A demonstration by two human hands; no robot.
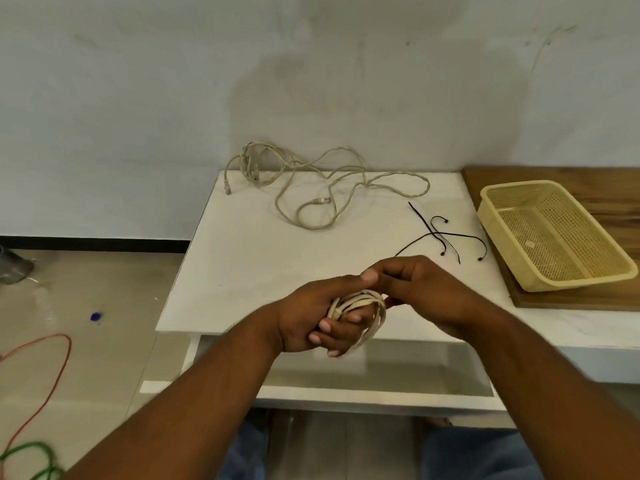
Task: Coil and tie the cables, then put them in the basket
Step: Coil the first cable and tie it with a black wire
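Observation:
Over the near edge of the white table (242, 258), my left hand (311, 317) grips a coiled beige cable (367, 306), its plug end showing between the fingers. My right hand (422, 285) pinches the same coil from the right side. At the back of the table lies a loose tangle of beige cables (311, 181). Several black cable ties (446, 237) lie scattered right of centre. A yellow plastic mesh basket (554, 271) with nothing in it stands at the right on a wooden board (568, 301).
A wall rises right behind the table. On the floor at the left lie an orange cable (55, 372), a green cable (31, 455) and a small blue object (96, 317). My knees in blue jeans show below the table.

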